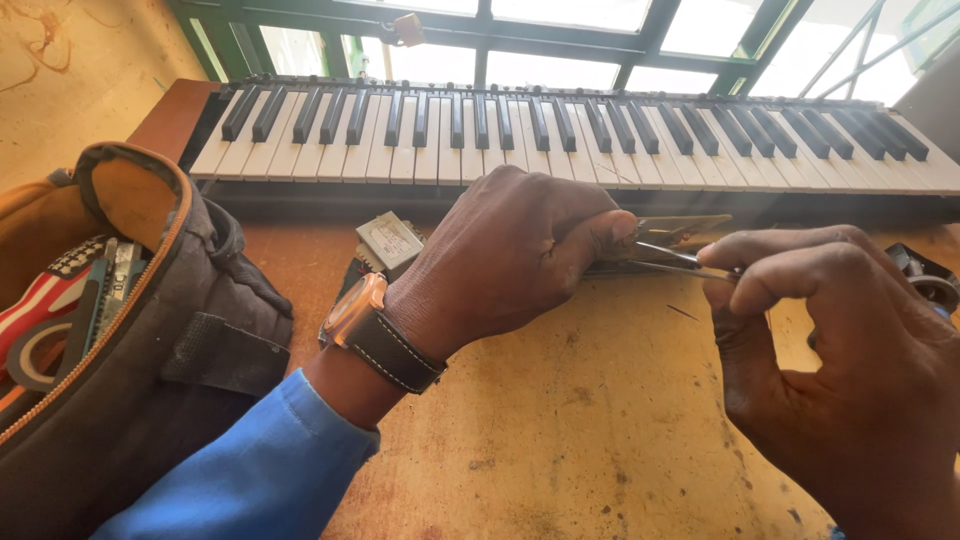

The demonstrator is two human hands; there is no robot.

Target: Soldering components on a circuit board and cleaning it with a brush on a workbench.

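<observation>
A worn, stained wooden bench sits under a green-framed window, with daylight coming in behind an electronic keyboard that runs along the bench's far edge. At the left edge an open grey bag with an orange lining slumps on the bench; inside it show a red, white and dark striped item and what looks like a flat packet of small tools, though the rest of its contents are hidden by the flap. Just right of the bag, near the far edge, a small boxy metal part rests on a dark piece. The left hand, with a leather-strapped watch and a blue sleeve, is clenched around the near end of a thin flat piece lying just in front of the keyboard, thumb pressing down on it. The right hand pinches slim metal tweezers between thumb and forefinger, their tips meeting the flat piece beside the left thumb. As I judge it, the tweezers' points sit very close to that thumb, so a slip under pressure could jab it, or could scratch or flick loose whatever small part is being gripped, which would be hard to find on the mottled bench. A small dark object lies at the right edge, behind the right hand.
</observation>
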